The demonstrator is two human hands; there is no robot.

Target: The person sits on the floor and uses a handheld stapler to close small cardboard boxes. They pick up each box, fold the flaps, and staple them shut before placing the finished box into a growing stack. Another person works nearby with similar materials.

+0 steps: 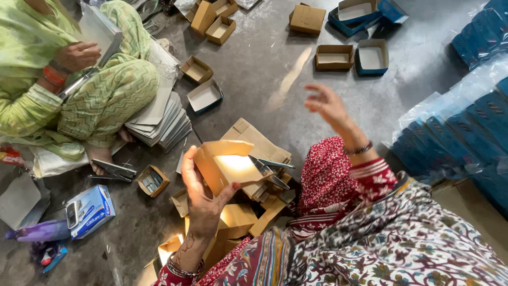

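A person seated on a grey concrete floor (264,69) holds a half-folded brown cardboard box (227,164) in the left hand (203,198), thumb and fingers clamped on its near wall, the open side turned toward the camera. Just beyond that grip, a metal stapler (272,168) rests on a stack of flat cardboard blanks (259,143). The right hand (325,106) is raised well clear of the box, fingers spread and holding nothing. Left of the grip, a co-worker in green (79,79) sits cross-legged with a sheet in hand beside a pile of grey sheets (161,119). Farther off beyond the grip, 2 finished trays (352,57) sit together; bagged blue boxes (465,127) lie to the right.
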